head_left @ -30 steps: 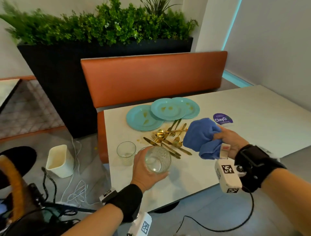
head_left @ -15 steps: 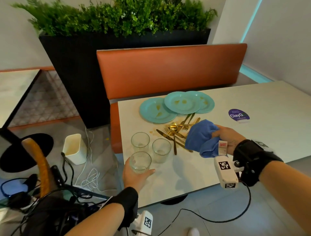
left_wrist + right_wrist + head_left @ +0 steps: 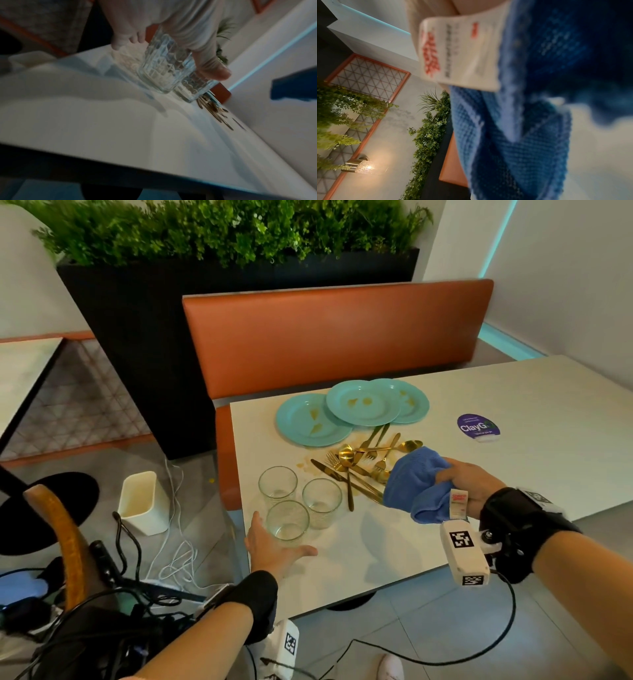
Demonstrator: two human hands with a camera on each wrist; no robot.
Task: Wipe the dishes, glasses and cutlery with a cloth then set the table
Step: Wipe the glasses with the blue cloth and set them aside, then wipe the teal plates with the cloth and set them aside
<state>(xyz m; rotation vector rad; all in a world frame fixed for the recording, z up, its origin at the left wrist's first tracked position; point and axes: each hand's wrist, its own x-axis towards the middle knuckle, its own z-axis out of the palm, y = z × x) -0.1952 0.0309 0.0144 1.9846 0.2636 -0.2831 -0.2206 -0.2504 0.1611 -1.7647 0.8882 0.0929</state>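
Observation:
Three clear glasses stand close together near the left edge of the white table (image 3: 513,474). Around the nearest glass (image 3: 287,520) (image 3: 163,67) my left hand (image 3: 279,539) (image 3: 167,57) lies spread, thumb and fingers apart from its sides. The other two glasses (image 3: 277,482) (image 3: 322,498) stand just behind. Gold cutlery (image 3: 359,467) (image 3: 214,109) lies in a pile to their right. Three stained teal plates (image 3: 313,419) overlap farther back. My right hand (image 3: 469,484) grips a bunched blue cloth (image 3: 414,484) (image 3: 522,135) above the cutlery's right end.
A purple sticker (image 3: 478,428) sits on the table right of the plates. An orange bench (image 3: 335,337) and a dark planter (image 3: 137,337) stand behind. On the floor at left are a white bin (image 3: 144,501) and loose cables (image 3: 171,559).
My left hand carried the glass down and left, stood it on the table beside the other two, and opened. The right hand has kept hold of the cloth.

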